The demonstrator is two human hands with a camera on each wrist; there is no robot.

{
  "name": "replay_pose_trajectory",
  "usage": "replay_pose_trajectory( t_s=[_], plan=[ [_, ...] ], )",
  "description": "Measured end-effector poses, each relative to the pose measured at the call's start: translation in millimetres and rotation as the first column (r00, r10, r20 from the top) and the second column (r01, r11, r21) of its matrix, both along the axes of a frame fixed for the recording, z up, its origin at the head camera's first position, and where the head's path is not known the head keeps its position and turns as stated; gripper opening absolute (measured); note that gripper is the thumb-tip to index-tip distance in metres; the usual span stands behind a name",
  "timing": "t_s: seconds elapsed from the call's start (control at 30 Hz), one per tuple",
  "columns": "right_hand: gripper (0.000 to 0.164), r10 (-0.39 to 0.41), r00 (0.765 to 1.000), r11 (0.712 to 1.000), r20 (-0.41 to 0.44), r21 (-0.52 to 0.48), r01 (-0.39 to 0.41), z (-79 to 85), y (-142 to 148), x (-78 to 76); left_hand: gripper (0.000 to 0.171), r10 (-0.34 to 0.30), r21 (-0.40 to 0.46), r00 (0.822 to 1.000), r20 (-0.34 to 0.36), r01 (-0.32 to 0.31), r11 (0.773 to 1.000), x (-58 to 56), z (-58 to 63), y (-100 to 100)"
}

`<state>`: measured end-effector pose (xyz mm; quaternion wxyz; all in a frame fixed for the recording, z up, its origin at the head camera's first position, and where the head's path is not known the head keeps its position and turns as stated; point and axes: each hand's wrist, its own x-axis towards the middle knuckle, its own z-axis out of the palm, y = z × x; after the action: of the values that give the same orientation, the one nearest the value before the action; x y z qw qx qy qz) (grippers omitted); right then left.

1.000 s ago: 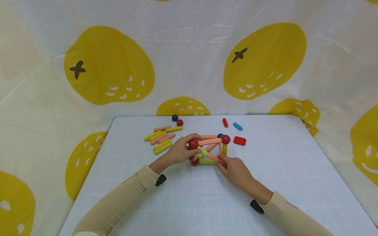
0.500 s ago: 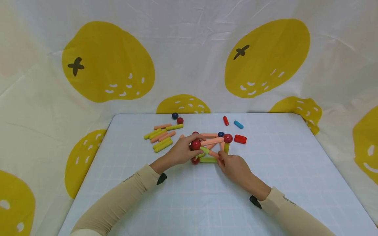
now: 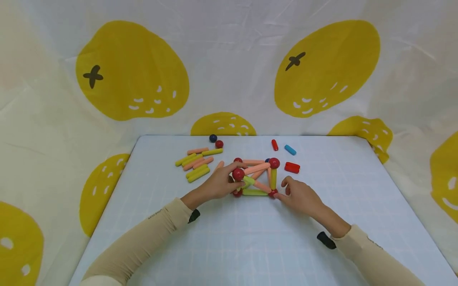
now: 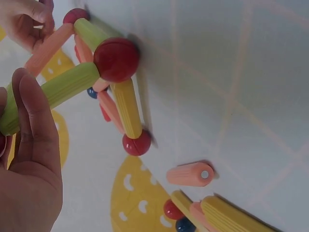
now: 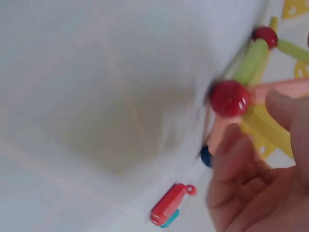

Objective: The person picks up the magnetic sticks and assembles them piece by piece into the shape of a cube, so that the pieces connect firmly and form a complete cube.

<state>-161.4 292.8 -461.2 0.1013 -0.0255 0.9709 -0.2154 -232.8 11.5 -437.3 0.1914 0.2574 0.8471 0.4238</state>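
Observation:
A box-like frame of magnetic building rods and balls stands mid-table, with red balls at most corners and pink, yellow and green rods between. My left hand grips its near left side by the upper red ball and a green rod. A diagonal pink rod runs from a green rod down to the lower right red ball. My right hand is beside that ball, thumb tip right at it, fingers loosely bent and holding nothing. A dark blue ball shows at a back corner.
Loose yellow and pink rods lie left of the frame, with a blue ball and a red ball behind. Short red pieces and a blue one lie at the back right. One pink rod lies close behind my left hand.
My right hand has let go of the diagonal pink rod and moved a little right. The rod's lower end now meets the lower right red ball. My left hand keeps its grip.

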Motion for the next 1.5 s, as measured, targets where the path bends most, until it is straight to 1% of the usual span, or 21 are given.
replay_pose_trajectory(
  t_s=[0.07, 0.13, 0.2, 0.27, 0.37, 0.43, 0.5, 0.6, 0.7, 0.77, 0.83, 0.93, 0.97, 1.0, 1.1, 1.17, 1.23, 1.3, 1.33, 1.4, 1.5],
  plan=[
    [0.063, 0.018, 0.999, 0.997, 0.032, -0.071, -0.016, 2.5, 3, -7.9, 0.057, -0.006, -0.001, 1.000, -0.013, 0.006, 1.000, -0.3, -0.8, 1],
    [0.067, 0.059, 0.996, 0.987, 0.060, -0.155, -0.049, 3.5, 4, -14.2, 0.056, -0.017, -0.013, 0.999, -0.045, 0.016, 1.000, -0.1, -1.9, 2],
    [0.061, 0.085, 0.992, 0.970, 0.090, -0.235, -0.061, 3.5, 4, -18.6, 0.055, -0.016, -0.011, 0.999, -0.041, 0.016, 1.000, 0.7, -3.0, 2],
    [0.050, 0.093, 0.988, 0.961, 0.121, -0.269, -0.058, 2.9, 4, -21.4, 0.054, -0.015, -0.012, 0.999, -0.032, 0.015, 1.000, 1.0, -3.6, 3],
    [0.038, 0.069, 0.985, 0.966, 0.159, -0.258, -0.026, 2.1, 3, -23.4, 0.052, -0.019, -0.002, 1.000, 0.017, 0.019, 1.000, 0.6, -4.3, 3],
    [0.032, 0.065, 0.983, 0.971, 0.173, -0.238, -0.022, 1.6, 2, -24.0, 0.053, -0.028, -0.019, 0.999, 0.022, 0.029, 0.999, -1.0, -6.0, 2],
    [0.028, 0.071, 0.982, 0.974, 0.173, -0.226, -0.031, 1.1, 1, -24.3, 0.054, -0.027, -0.060, 0.999, 0.026, 0.029, 0.998, -2.7, -10.0, 1],
    [0.023, 0.082, 0.984, 0.974, 0.158, -0.220, -0.046, 0.0, -2, -23.8, 0.052, -0.014, -0.172, 0.999, 0.030, 0.019, 0.985, -4.3, -23.5, -2],
    [0.022, 0.085, 0.987, 0.975, 0.135, -0.215, -0.054, -1.2, -4, -21.1, 0.049, -0.019, -0.288, 1.000, 0.016, 0.023, 0.957, -2.8, -41.5, -5],
    [0.027, 0.090, 0.989, 0.974, 0.116, -0.218, -0.063, -0.8, -6, -18.3, 0.044, -0.043, -0.316, 0.999, -0.001, 0.041, 0.948, -3.2, -49.7, -6],
    [0.031, 0.118, 0.990, 0.968, 0.076, -0.233, -0.097, 0.4, -9, -15.9, 0.044, -0.052, -0.331, 0.999, -0.009, 0.046, 0.943, -4.0, -50.1, -5],
    [0.034, 0.140, 0.990, 0.957, 0.030, -0.259, -0.128, 3.1, -15, -13.7, 0.042, -0.075, -0.315, 0.997, -0.017, 0.065, 0.947, -7.9, -42.9, -4],
    [0.033, 0.146, 0.989, 0.954, 0.019, -0.265, -0.136, 4.0, -18, -13.5, 0.042, -0.079, -0.306, 0.997, -0.017, 0.070, 0.950, -9.9, -41.0, -5],
    [0.037, 0.153, 0.988, 0.950, 0.010, -0.275, -0.144, 4.3, -20, -13.7, 0.042, -0.073, -0.302, 0.997, -0.012, 0.066, 0.951, -11.3, -38.6, -5],
    [0.039, 0.144, 0.990, 0.949, 0.014, -0.286, -0.134, 4.7, -28, -15.6, 0.037, -0.083, -0.251, 0.996, -0.008, 0.079, 0.965, -19.5, -37.5, -6],
    [0.038, 0.126, 0.992, 0.954, 0.026, -0.279, -0.114, 5.4, -32, -17.5, 0.032, -0.086, -0.221, 0.996, 0.022, 0.089, 0.971, -26.6, -36.6, -5],
    [0.033, 0.104, 0.994, 0.956, 0.044, -0.281, -0.087, 5.6, -35, -19.2, 0.028, -0.083, -0.205, 0.993, 0.081, 0.099, 0.974, -34.1, -32.8, -3],
    [0.030, 0.091, 0.995, 0.956, 0.044, -0.284, -0.075, 5.1, -37, -20.3, 0.023, -0.068, -0.208, 0.985, 0.159, 0.101, 0.973, -41.7, -28.8, 0],
    [0.028, 0.090, 0.995, 0.956, 0.038, -0.282, -0.075, 5.0, -38, -20.3, 0.020, -0.053, -0.218, 0.979, 0.197, 0.097, 0.971, -45.4, -26.6, 1],
    [0.029, 0.105, 0.994, 0.951, 0.020, -0.295, -0.095, 4.0, -41, -19.9, 0.017, 0.000, -0.240, 0.960, 0.280, 0.070, 0.968, -52.3, -22.1, 4],
    [0.025, 0.127, 0.992, 0.947, -0.009, -0.296, -0.123, 3.4, -47, -18.3, 0.016, 0.079, -0.278, 0.930, 0.358, 0.025, 0.960, -60.9, -17.0, 7]
  ],
)
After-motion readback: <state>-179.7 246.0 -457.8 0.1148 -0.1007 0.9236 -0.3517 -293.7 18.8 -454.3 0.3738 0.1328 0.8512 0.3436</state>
